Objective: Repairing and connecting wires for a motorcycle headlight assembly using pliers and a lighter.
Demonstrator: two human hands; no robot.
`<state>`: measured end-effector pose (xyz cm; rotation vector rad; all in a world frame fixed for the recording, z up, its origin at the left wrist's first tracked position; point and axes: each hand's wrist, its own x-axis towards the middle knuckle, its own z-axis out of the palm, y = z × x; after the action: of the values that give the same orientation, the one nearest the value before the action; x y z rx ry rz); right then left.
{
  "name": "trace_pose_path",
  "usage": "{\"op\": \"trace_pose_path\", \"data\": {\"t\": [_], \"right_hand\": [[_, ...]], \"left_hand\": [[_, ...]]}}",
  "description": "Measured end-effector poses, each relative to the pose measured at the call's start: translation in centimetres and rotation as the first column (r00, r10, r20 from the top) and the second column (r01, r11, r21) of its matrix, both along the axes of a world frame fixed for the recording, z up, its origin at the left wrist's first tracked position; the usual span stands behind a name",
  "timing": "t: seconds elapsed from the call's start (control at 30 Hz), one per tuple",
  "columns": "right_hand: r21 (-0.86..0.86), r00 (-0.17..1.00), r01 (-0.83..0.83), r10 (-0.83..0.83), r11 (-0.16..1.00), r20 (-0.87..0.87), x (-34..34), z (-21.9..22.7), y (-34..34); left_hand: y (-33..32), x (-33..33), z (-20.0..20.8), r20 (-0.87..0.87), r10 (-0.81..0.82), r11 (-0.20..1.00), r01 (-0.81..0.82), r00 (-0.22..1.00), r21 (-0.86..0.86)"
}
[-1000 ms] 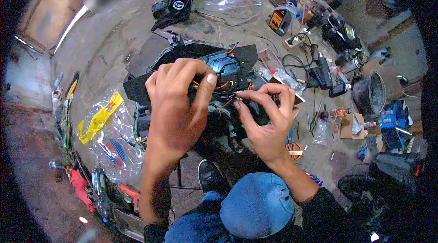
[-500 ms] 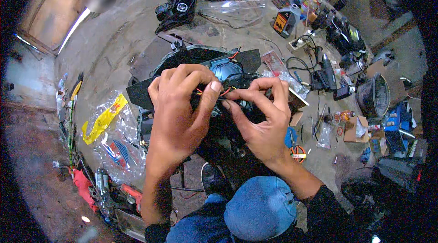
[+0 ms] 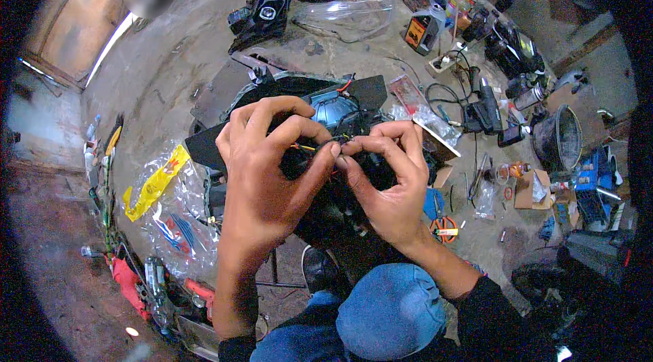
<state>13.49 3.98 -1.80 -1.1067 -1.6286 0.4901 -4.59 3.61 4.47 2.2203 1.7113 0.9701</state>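
Note:
Thin electrical wires (image 3: 305, 148), some red and yellow, run between my two hands above a black housing. My left hand (image 3: 258, 165) pinches them between thumb and forefinger. With its thumb and forefinger, my right hand (image 3: 389, 195) grips the same wires, and the fingertips of both hands nearly touch. What exactly sits between the tips is too small to make out. Just beyond my fingers lies a shiny blue rounded part (image 3: 332, 110) of the black housing (image 3: 373, 92). A loose red wire (image 3: 347, 83) sticks up from it. My hands hide much of the housing.
To the left lies a clear plastic bag (image 3: 180, 253) with a yellow strip (image 3: 156, 185). At right are a black heat gun (image 3: 486, 109), a power strip (image 3: 445, 59), orange-handled scissors (image 3: 445, 227) and a black bucket (image 3: 558, 137). Bottles (image 3: 425, 27) stand farther back.
My left forefinger and thumb have moved right, closer to my right fingertips. My right hand has shifted slightly, still pinching the wires.

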Motion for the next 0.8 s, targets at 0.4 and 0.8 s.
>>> {"op": "trace_pose_path", "data": {"t": [0.4, 0.8], "right_hand": [[0.008, 1.0, -0.017, 0.017, 1.0, 0.001, 0.2, -0.4, 0.0], [0.005, 1.0, 0.015, -0.015, 1.0, 0.022, -0.1, 0.0, 0.1]], "left_hand": [[-0.1, -0.1, -0.2, -0.032, 0.001, 1.0, -0.001, 0.999, -0.012], [-0.1, 0.2, -0.7, -0.038, 0.044, 0.998, -0.042, 0.998, 0.053]]}}
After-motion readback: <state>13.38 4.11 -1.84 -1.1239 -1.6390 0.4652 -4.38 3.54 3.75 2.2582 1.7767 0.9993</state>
